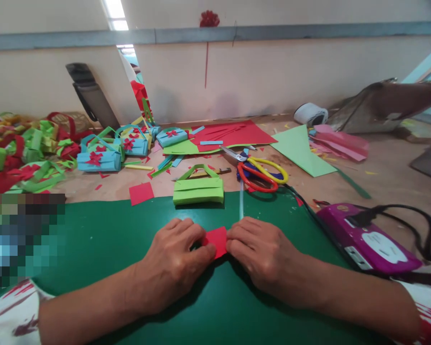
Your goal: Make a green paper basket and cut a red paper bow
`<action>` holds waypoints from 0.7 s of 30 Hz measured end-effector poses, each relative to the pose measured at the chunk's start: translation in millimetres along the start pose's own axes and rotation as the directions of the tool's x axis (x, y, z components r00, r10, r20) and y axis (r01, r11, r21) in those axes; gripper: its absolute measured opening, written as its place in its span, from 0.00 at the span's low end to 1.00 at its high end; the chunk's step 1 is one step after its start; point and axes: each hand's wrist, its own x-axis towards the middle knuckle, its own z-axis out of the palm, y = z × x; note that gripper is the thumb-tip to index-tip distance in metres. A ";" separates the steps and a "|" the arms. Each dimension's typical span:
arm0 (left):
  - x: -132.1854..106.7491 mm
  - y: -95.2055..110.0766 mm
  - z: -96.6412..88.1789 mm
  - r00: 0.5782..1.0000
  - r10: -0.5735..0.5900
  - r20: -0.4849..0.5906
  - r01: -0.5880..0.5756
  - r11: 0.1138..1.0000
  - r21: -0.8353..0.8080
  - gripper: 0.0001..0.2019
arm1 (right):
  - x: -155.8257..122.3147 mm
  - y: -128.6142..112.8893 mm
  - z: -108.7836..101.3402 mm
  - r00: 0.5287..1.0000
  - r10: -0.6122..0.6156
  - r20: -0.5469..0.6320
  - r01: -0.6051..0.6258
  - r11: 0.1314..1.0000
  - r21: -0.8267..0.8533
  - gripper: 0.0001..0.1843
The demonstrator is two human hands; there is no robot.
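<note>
A small piece of red paper [216, 241] is held between my two hands, above the green mat [104, 239]. My left hand [181, 258] pinches its left side with thumb and fingers. On its right edge, the fingertips of my right hand [260, 256] are closed. Just beyond stands a small light-green paper handbag [198, 190] with a folded flap and a strip handle. A square of red paper [141, 193] lies left of that bag. Scissors [260, 170] with red and yellow handles rest to the right, their blades pointing away to the left.
A purple power strip [369, 239] with a black cable sits at right. Blue paper handbags with red bows [99, 160] and a heap of coloured paper pieces [25, 158] are at left. Behind lie red sheets [233, 134], a pale green sheet [305, 151] and a dark bottle [93, 96].
</note>
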 end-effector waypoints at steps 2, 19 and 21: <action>-0.3 4.3 -0.9 0.999 -0.020 0.047 0.022 0.999 -0.044 0.08 | -0.8 -1.3 0.6 0.998 0.049 0.026 -0.051 0.995 0.090 0.15; 3.6 13.3 -12.8 0.932 -0.333 0.145 0.363 0.856 -0.369 0.09 | 6.2 -4.1 -0.7 0.924 0.355 0.141 -0.377 0.794 0.477 0.05; 4.4 12.8 -12.5 0.927 -0.341 0.153 0.374 0.854 -0.361 0.09 | 6.5 -4.8 1.7 0.924 0.370 0.098 -0.371 0.799 0.473 0.05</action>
